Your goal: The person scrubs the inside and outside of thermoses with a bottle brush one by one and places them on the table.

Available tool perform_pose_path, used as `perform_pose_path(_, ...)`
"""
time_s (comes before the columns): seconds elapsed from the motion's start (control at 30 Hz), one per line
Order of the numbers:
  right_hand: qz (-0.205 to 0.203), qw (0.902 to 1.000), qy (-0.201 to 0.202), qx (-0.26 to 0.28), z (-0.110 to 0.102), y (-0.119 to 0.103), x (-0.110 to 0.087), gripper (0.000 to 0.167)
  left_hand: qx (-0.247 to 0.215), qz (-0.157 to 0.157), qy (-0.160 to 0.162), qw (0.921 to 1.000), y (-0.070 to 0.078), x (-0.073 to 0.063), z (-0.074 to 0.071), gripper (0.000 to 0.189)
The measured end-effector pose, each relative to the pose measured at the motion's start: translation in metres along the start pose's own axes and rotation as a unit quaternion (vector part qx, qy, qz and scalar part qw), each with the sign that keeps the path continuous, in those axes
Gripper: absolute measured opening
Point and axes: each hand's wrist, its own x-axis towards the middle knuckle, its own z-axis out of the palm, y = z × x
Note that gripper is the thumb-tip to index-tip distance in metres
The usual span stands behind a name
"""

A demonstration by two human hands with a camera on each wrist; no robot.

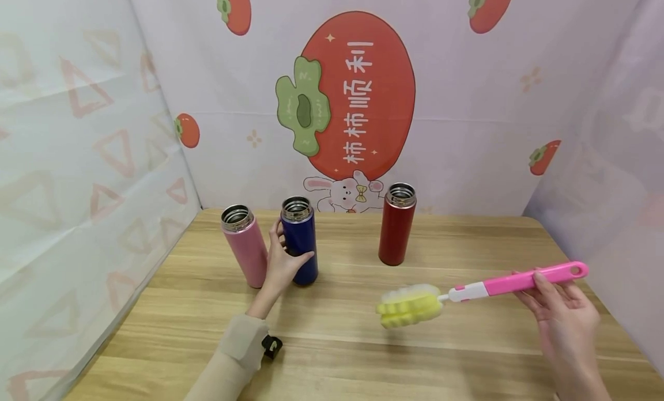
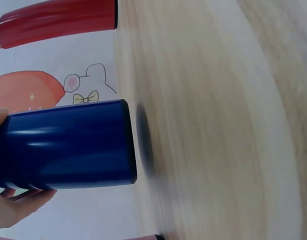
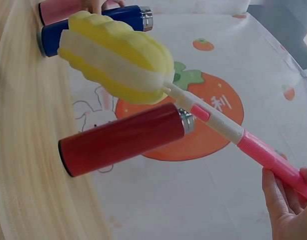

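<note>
My left hand (image 1: 282, 263) grips a blue thermos bottle (image 1: 302, 239) around its side, thumb across the front. The bottle is upright and lidless, with a steel threaded neck. In the left wrist view a thin strip of table shows between the base of the blue bottle (image 2: 68, 145) and its shadow. Over the table's right side, my right hand (image 1: 565, 317) holds a bottle brush by its pink handle (image 1: 529, 279). The brush's yellow and white sponge head (image 1: 410, 306) points left, above the table. In the right wrist view the sponge head (image 3: 118, 60) partly covers the blue bottle.
A pink lidless bottle (image 1: 246, 248) stands just left of the blue one. Farther right, toward the back, stands a red lidless bottle (image 1: 396, 228). Printed cloth hangs behind the wooden table (image 1: 342, 355) and along both sides. A black strap (image 1: 272, 346) sits at my left sleeve.
</note>
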Motion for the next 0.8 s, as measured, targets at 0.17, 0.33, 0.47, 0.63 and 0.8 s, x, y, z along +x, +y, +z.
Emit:
perform_pose_path(0.17,0.007,1.0,-0.001,0.003,-0.001,0.0,0.0,0.021,-0.003,-0.016,-0.005,0.9999,-0.005,0.003,-0.001,0.101)
perform_pose_path(0.33,0.014,0.9999,0.0,0.002,-0.001,0.0,0.0,0.021,-0.003,-0.02,-0.013,0.9997,-0.009,0.006,-0.002,0.101)
perform_pose_path(0.47,0.021,0.9997,-0.006,0.009,-0.001,-0.001,0.0,0.021,-0.007,-0.018,-0.017,0.9997,-0.012,0.009,-0.002,0.101)
perform_pose_path(0.63,0.019,0.9998,-0.003,0.005,-0.001,-0.001,0.0,0.022,-0.019,-0.034,-0.031,0.9988,-0.014,0.012,-0.005,0.102)
perform_pose_path(0.8,0.019,0.9998,0.01,-0.002,-0.003,-0.001,-0.001,0.022,-0.013,-0.046,-0.045,0.9978,-0.012,0.01,-0.008,0.101)
